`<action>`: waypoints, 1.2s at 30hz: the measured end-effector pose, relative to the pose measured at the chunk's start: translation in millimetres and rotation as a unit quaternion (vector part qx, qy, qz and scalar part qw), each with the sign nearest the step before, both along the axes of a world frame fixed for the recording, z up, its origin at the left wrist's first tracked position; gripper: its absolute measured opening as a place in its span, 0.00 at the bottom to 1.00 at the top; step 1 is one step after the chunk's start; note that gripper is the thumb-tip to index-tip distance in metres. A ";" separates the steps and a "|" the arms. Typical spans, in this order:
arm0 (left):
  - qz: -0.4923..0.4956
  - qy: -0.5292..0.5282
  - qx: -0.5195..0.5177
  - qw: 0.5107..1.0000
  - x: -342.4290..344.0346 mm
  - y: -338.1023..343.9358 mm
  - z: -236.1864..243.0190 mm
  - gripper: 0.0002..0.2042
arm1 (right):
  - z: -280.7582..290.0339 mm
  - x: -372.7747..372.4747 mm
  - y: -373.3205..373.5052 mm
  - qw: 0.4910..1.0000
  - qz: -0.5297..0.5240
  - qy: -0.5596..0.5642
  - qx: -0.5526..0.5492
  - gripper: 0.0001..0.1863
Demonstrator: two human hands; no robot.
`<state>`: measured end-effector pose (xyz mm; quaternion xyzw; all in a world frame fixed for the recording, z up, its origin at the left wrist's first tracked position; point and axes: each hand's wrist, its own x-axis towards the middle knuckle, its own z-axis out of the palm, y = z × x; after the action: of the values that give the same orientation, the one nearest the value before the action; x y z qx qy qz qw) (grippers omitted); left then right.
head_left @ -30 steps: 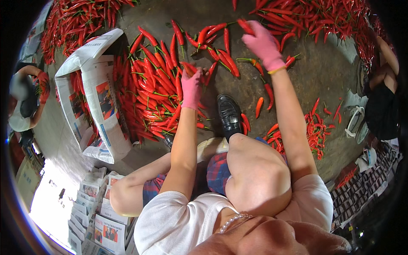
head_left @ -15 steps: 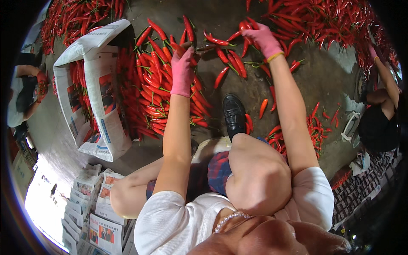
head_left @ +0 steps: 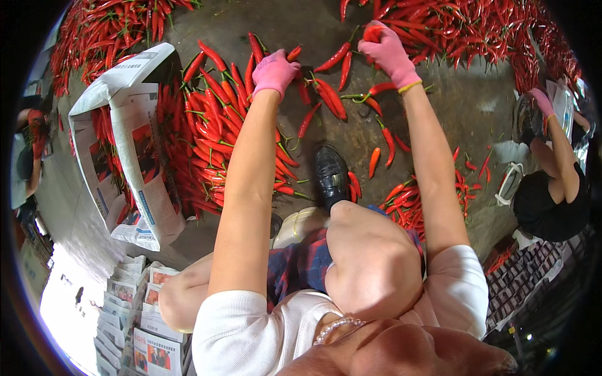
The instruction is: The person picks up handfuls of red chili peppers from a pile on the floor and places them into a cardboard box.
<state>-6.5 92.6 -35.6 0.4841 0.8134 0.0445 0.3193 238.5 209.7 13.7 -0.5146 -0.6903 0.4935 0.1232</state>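
My left hand [head_left: 274,74], in a pink glove, reaches over the far side of a heap of red chili peppers [head_left: 216,141]. Its fingers are closed, with a red chili pepper [head_left: 294,54] showing at the fingertips. Farther right, my right hand [head_left: 392,57], also pink-gloved, is closed around a red chili pepper [head_left: 374,31] beside the large far pile of chili peppers [head_left: 451,31]. Between the hands, several loose chili peppers [head_left: 329,99] lie scattered on the dark floor. Part of what each hand grips is hidden by the fingers.
A carton lined with newspaper [head_left: 135,138] stands left of the heap, chilies inside. Stacked newspapers [head_left: 157,351] sit at lower left. A small chili pile [head_left: 407,203] lies near my right knee, beside my black shoe [head_left: 331,175]. Other people work at both sides.
My left hand has moved away from me, off the middle of the heap to its far edge. The right hand stays near the far pile, still gripping. The view has shifted slightly.
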 end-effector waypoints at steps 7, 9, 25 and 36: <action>0.264 -0.434 0.208 0.836 19.7 -27.6 10.0 0.19 | -42.5 -34.4 -7.9 0.805 0.372 -0.362 0.287 0.12; 0.337 -0.471 0.233 0.781 11.9 -51.1 49.5 0.30 | -35.3 -38.5 -3.6 0.888 0.279 -0.285 0.227 0.12; 0.477 -0.466 0.275 0.693 -5.7 -133.2 84.3 0.08 | -4.2 -95.9 -93.9 0.884 0.379 -0.231 0.144 0.12; 0.137 -0.082 0.135 0.978 71.8 -58.2 -22.3 0.25 | 0.5 146.8 -228.7 0.922 0.097 -0.084 -0.366 0.17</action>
<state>65.2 34.4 -57.9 0.4011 0.8296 0.2368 0.3080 385.3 -19.0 14.2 -0.4937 -0.5163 0.6761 -0.1805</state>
